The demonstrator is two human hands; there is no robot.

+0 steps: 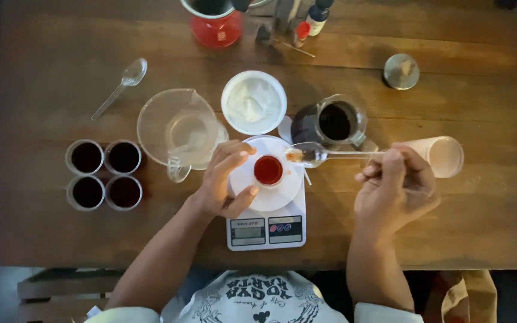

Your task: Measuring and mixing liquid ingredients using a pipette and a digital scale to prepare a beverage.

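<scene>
Your left hand (225,182) cups the small cup (268,170) of red liquid on the scale (265,230), thumb and fingers spread around its left side, touching the white plate (282,194) under it. Whether the fingers touch the cup itself, you cannot tell. Your right hand (395,186) pinches the handle end of a clear spoon (318,155) between thumb and fingertips; the spoon lies level, its bowl just right of the cup and slightly above its rim, with a little brownish liquid in it. Your left forearm comes in from the lower left, wrist bent toward the cup; your right forearm rises straight from below, knuckles curled. Behind the spoon's bowl stands a dark pitcher (330,122). On the counter (480,227), four dark cups (104,174) sit well left of your left hand.
</scene>
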